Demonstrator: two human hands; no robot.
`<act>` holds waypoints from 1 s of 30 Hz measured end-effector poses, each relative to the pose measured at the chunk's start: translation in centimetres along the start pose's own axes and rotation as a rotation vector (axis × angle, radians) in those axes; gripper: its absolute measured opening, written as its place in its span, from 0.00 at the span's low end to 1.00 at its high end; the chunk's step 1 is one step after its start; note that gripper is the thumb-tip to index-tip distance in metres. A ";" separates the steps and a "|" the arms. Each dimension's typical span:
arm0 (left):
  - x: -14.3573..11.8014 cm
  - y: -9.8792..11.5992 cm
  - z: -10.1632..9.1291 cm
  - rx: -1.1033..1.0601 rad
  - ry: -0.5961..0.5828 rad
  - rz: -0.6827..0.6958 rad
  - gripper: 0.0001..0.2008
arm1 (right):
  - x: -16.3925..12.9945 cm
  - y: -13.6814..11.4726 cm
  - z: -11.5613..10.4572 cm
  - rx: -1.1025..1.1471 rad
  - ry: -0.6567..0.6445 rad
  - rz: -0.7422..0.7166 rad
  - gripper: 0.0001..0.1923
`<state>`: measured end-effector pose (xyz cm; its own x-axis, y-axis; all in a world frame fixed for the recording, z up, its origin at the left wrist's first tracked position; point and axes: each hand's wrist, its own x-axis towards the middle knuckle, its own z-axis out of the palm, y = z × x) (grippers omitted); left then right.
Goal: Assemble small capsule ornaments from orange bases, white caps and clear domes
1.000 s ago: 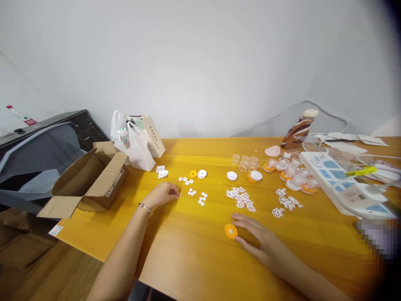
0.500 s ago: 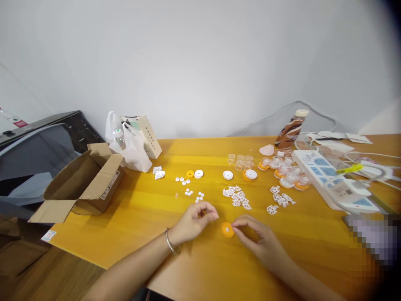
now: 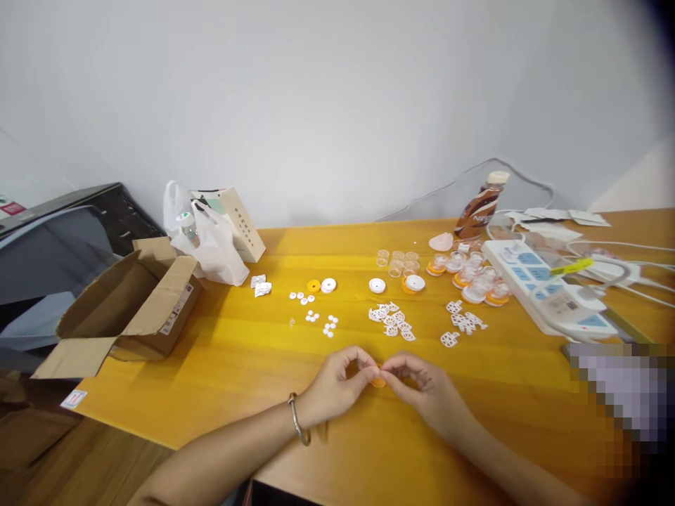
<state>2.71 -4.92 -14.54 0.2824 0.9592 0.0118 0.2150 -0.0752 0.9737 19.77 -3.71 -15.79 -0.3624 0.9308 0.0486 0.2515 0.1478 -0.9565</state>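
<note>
An orange round disc (image 3: 378, 384) lies near the table's front, partly covered by my fingertips. My left hand (image 3: 345, 379) comes in from the left with a metal bangle on the wrist, thumb and forefinger pinched together over the disc. From the right, my right hand (image 3: 422, 379) also pinches, its fingertips meeting the left ones above the disc. Whatever sits between the fingertips is too small and hidden to name. Beyond the hands lie small white round caps (image 3: 330, 325) and a heap of flat white cut-out pieces (image 3: 391, 320).
White and orange discs (image 3: 328, 285) lie farther back, beside clear plastic cups (image 3: 404, 263). Clear-topped assemblies (image 3: 477, 281) cluster right, near a bottle (image 3: 482, 205) and a power strip (image 3: 545, 284). Left are an open cardboard box (image 3: 131, 302) and a plastic bag (image 3: 214, 246).
My left hand has moved right and down to the disc, and its fingertips now meet those of my right hand. My right hand has shifted slightly left over the disc's middle.
</note>
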 end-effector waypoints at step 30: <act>0.2 -1.1 -1.2 0.752 0.026 0.520 0.07 | 0.4 1.0 -0.8 -0.182 -0.016 -0.082 0.08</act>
<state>1.38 -4.35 -15.33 0.4950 0.7598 0.4215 0.6214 -0.6487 0.4395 20.60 -2.87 -16.50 -0.4023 0.9079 0.1179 0.3781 0.2821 -0.8818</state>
